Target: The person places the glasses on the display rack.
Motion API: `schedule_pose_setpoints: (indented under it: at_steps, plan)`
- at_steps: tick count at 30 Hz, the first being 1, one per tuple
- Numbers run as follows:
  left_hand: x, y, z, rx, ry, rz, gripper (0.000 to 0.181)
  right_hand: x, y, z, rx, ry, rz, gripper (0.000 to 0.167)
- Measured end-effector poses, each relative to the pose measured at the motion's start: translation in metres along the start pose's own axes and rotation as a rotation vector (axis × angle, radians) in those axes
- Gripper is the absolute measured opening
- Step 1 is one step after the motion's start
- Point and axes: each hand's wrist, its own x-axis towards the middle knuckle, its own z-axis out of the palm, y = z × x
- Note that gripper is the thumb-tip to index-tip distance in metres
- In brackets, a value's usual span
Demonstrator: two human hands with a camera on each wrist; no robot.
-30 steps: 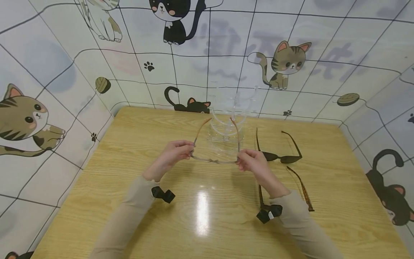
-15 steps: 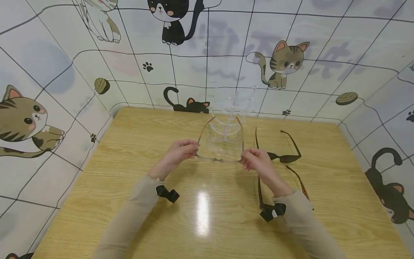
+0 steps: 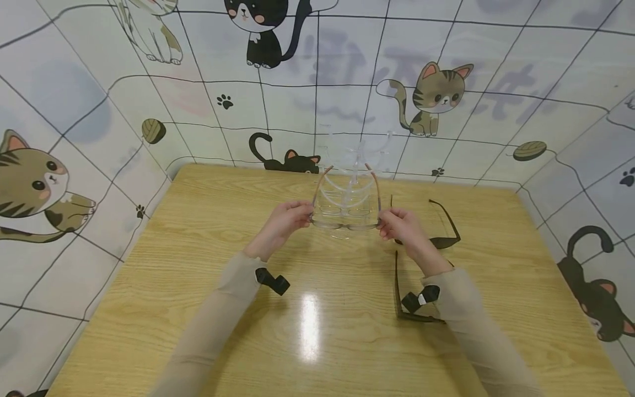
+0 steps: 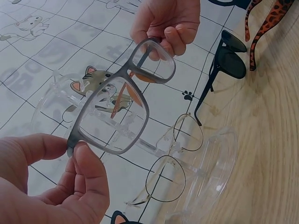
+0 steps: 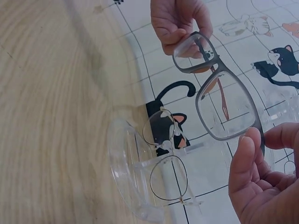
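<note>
Grey-framed eyeglasses [image 3: 342, 226] with orange-brown temple tips are held in the air between both hands, temples spread and pointing away. My left hand [image 3: 285, 223] pinches the left hinge corner with thumb and fingers. At the opposite corner, my right hand [image 3: 404, 229] grips the frame the same way. Just behind stands a clear display stand [image 4: 229, 158], carrying thin-rimmed round glasses [image 4: 166, 179] on a lower tier. In the head view the stand's tiers show through the held lenses.
Black sunglasses [image 3: 444, 242] lie unfolded on the wooden table [image 3: 198, 220], partly behind the right hand. Nearer, a second dark pair [image 3: 419, 318] lies under the right wrist; tortoiseshell temples [image 4: 271, 28] show in the left wrist view. A cat-print wall covering [image 3: 347, 55] rises behind.
Both hands have moved forward and slightly right with the eyeglasses, which now overlap the display stand more. The right forearm now covers more of the nearer dark pair.
</note>
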Motion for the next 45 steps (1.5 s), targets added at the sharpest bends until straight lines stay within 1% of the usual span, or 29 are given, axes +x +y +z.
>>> schedule_pose_setpoints:
  at_steps: [5, 13, 17, 22, 27, 29, 33, 36, 40, 45]
  plan:
    - [0.011, 0.004, 0.004, -0.042, 0.036, -0.003, 0.029, 0.017, -0.006, -0.005, 0.014, 0.027, 0.002, 0.020]
    - [0.031, 0.010, 0.009, -0.084, 0.101, -0.008, 0.029, 0.041, -0.013, -0.010, 0.033, 0.049, 0.018, 0.020]
    - [0.041, 0.011, 0.012, -0.138, 0.127, 0.002, 0.031, 0.052, -0.017, -0.012, 0.064, 0.073, 0.022, 0.019]
    - [0.050, 0.009, 0.014, -0.219, 0.180, 0.018, 0.031, 0.063, -0.018, -0.013, 0.021, 0.098, 0.021, 0.023]
    - [0.056, 0.009, 0.017, -0.261, 0.222, 0.036, 0.031, 0.071, -0.018, -0.012, 0.038, 0.125, 0.048, 0.028]
    - [0.058, 0.009, 0.019, -0.276, 0.234, 0.038, 0.026, 0.072, -0.017, -0.011, 0.055, 0.136, 0.061, 0.028]
    - [0.060, 0.008, 0.020, -0.299, 0.255, 0.044, 0.010, 0.075, -0.014, -0.011, 0.084, 0.132, 0.078, 0.029]
    - [0.062, 0.007, 0.020, -0.299, 0.263, 0.045, 0.006, 0.076, -0.013, -0.012, 0.095, 0.123, 0.078, 0.028]
    - [0.064, 0.006, 0.020, -0.290, 0.267, 0.042, 0.013, 0.077, -0.012, -0.012, 0.100, 0.120, 0.072, 0.027]
    - [0.066, 0.004, 0.021, -0.290, 0.270, 0.042, 0.024, 0.078, -0.011, -0.012, 0.091, 0.121, 0.077, 0.031]
